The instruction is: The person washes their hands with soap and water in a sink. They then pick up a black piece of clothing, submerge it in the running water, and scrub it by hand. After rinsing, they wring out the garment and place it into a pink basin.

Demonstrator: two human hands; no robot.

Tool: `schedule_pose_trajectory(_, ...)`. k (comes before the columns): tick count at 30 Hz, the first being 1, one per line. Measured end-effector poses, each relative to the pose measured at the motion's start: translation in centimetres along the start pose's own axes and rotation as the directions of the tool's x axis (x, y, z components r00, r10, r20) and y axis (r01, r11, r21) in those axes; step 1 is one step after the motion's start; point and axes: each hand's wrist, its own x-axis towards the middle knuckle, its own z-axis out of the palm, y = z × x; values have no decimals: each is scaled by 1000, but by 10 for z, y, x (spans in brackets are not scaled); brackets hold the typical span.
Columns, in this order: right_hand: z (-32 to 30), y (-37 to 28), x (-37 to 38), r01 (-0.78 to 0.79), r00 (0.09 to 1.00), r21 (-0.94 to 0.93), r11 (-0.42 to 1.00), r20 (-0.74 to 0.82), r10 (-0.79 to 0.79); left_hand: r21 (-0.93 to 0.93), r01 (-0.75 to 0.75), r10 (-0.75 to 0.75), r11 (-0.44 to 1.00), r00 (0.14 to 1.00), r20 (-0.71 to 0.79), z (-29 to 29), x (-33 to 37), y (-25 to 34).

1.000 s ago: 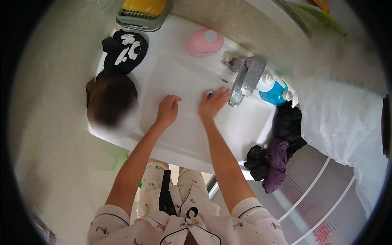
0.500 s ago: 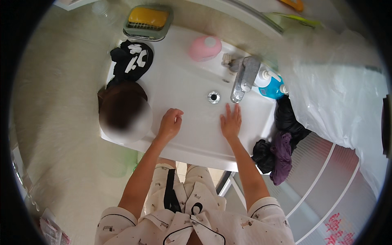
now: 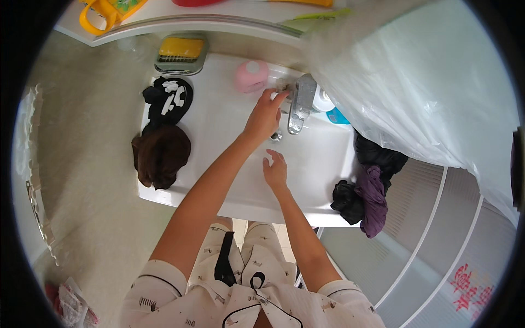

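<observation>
The left forearm stretches forward and rightward, the left hand foremost, while the right hand hangs nearer the body, fingers loosely bent.

cream, dark-piped short-sleeved top and matching bottoms, scattered with small dark prints.

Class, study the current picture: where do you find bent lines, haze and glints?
Head view: the shelf edge bows into an arc, and the corners fall to black; head view: the plastic sheet looks milky and soft toward its top; head view: the metal faucet shows small glints beside the left hand.
</observation>
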Motion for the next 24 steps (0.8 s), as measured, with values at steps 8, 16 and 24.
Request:
schedule_pose_trajectory(8,-42,19,-28,-138,987,233,963,-44,152,-198,83,-88,977,996,-16,20,-22,-23)
schedule_pose_trajectory(16,-53,38,-30,-225,974,244,943,28,225,-621,565,-483,543,815,319,72,-111,-61)
schedule_pose_trajectory(24,-70,46,-43,-281,960,266,922,81,269,-440,633,-607,637,764,219,107,-99,-85)
